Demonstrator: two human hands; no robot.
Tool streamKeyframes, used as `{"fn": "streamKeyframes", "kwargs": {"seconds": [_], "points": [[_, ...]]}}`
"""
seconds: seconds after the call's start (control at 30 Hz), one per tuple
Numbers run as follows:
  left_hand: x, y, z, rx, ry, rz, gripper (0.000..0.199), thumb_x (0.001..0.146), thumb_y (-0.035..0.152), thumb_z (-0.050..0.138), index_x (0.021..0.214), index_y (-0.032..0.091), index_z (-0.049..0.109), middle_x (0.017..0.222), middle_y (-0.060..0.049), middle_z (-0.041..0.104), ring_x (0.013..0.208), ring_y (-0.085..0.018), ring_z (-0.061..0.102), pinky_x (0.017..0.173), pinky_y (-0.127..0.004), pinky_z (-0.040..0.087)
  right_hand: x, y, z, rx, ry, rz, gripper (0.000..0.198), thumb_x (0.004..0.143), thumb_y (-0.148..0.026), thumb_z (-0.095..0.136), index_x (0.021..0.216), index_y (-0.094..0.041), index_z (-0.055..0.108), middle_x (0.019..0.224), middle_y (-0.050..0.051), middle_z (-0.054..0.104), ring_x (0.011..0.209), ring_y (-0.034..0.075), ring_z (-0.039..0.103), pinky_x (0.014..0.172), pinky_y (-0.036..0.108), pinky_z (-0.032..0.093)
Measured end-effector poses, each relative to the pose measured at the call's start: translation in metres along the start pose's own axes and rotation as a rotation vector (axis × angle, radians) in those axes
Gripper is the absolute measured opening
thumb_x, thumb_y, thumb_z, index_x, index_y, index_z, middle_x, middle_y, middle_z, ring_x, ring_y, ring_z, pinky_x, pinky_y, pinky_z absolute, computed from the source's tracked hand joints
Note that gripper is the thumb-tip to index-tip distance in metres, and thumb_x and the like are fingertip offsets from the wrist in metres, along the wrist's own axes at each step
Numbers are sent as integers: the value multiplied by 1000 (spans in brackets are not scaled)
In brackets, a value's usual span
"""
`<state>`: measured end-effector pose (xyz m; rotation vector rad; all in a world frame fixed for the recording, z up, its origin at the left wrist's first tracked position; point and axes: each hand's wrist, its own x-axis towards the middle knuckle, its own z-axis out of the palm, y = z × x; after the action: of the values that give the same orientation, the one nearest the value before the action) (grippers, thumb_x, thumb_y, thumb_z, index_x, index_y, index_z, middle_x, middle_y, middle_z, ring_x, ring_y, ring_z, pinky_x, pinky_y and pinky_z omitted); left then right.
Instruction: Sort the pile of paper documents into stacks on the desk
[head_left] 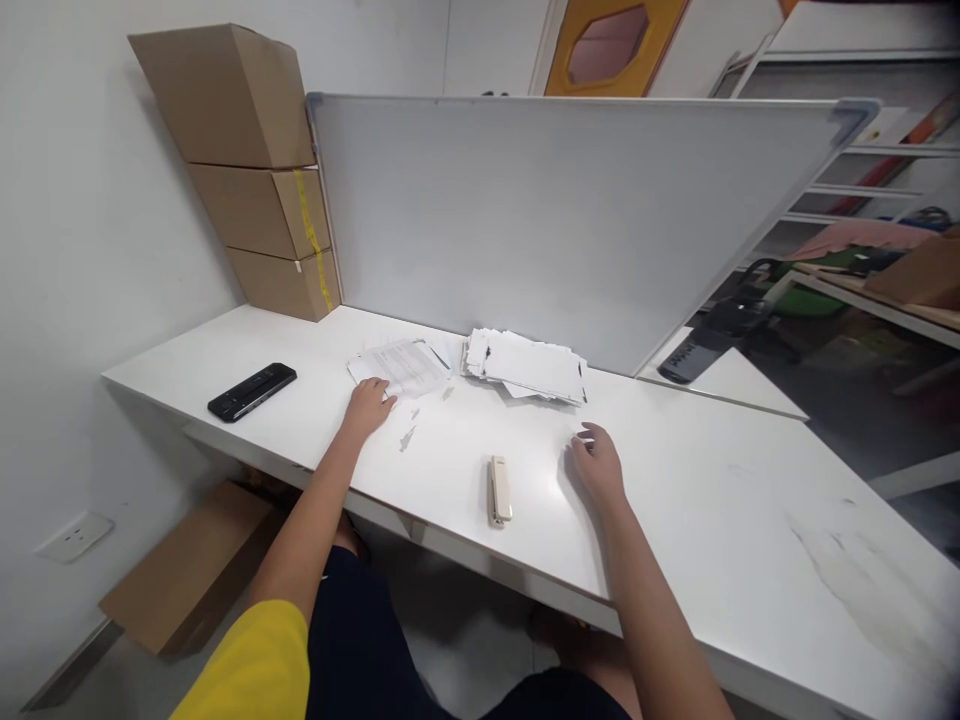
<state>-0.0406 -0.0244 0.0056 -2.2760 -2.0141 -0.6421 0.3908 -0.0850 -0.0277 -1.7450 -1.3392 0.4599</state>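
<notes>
My left hand (369, 405) rests on the near edge of some loosely spread printed sheets (405, 367), its fingers stretched out over the paper. To the right of these sheets lies a thick, uneven stack of white paper (529, 365). My right hand (598, 462) is just above the tabletop, in front and to the right of the stack; its fingers are loosely bent and apart, with nothing visible in them. Between my hands, closer to the front edge, a beige stapler (499, 490) lies lengthwise, touched by neither hand.
A black phone (252, 391) lies on the white table (675, 480) at left. Cardboard boxes (274, 210) are stacked in the back left corner. A whiteboard (570, 220) stands along the rear edge. Another dark device (686, 355) is at the far right.
</notes>
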Motion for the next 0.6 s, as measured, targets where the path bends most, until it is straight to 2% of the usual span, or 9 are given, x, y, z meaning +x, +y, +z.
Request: {"fn": "streamKeyframes", "kwargs": {"seconds": [0.13, 0.27, 0.37, 0.47, 0.6], "points": [[-4, 3, -5, -20, 14, 44, 34, 96, 25, 42, 119, 12, 64, 120, -16, 66, 114, -30, 59, 104, -44, 43, 0, -2, -1, 7, -6, 12, 54, 80, -42, 46, 127, -17, 54, 115, 12, 62, 87, 23, 58, 82, 38, 45], [-5, 12, -15, -47, 58, 44, 28, 97, 25, 44, 109, 14, 67, 109, -16, 69, 108, -29, 61, 100, -45, 46, -2, -7, -3, 11, -13, 31, 54, 79, -42, 46, 126, -17, 55, 115, 12, 62, 89, 23, 58, 83, 38, 44], [-14, 25, -26, -86, 108, 38, 25, 97, 31, 51, 112, 16, 65, 115, -13, 66, 108, -26, 62, 97, -44, 49, -3, -13, -4, 23, -13, 25, 53, 78, -42, 47, 124, -17, 56, 115, 12, 62, 87, 22, 58, 83, 38, 45], [-42, 43, -37, -132, 151, 58, 35, 96, 39, 59, 123, 16, 59, 125, -10, 61, 108, -23, 62, 93, -45, 53, -4, -23, -8, 48, 1, 13, 49, 77, -41, 46, 117, -16, 59, 113, 13, 62, 88, 24, 58, 85, 40, 45], [-110, 72, -48, -177, 214, 135, 35, 96, 41, 57, 121, 17, 61, 120, -10, 64, 103, -22, 64, 90, -43, 55, -31, -45, -13, 180, 12, -15, 38, 80, -46, 46, 100, -20, 65, 101, 11, 67, 95, 27, 59, 87, 41, 46]]}}
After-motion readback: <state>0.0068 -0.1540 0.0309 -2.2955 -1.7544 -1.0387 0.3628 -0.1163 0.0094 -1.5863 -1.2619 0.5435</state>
